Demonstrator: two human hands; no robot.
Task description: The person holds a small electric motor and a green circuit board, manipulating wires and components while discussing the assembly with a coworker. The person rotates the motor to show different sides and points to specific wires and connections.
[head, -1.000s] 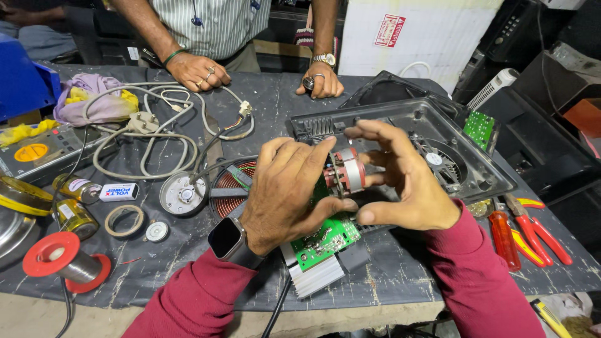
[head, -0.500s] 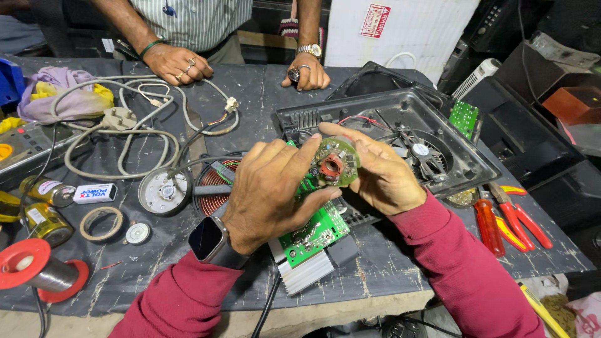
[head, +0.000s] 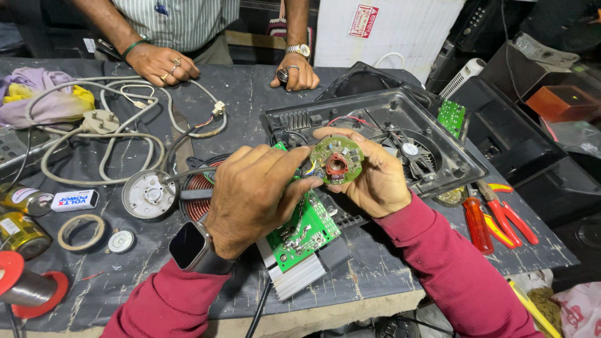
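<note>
My right hand (head: 369,175) holds a small round green circuit disc with a red centre (head: 337,161), face up, above the table. My left hand (head: 253,191), with a dark watch on its wrist, pinches the same disc at its left edge. Just below my hands lies a green circuit board on a white finned block (head: 302,241). Behind them sits an open black appliance housing (head: 432,122) with a fan (head: 410,149) inside. A copper coil (head: 199,186) shows left of my left hand.
Another person's two hands (head: 161,62) rest on the far table edge. Grey cables with a plug (head: 100,122), a round metal disc (head: 145,194), tape rolls, tins and a solder spool (head: 28,285) lie left. Red-handled pliers and a screwdriver (head: 498,219) lie right.
The round part has been turned so its flat green face points up at me. My hands have shifted slightly; the view has moved closer.
</note>
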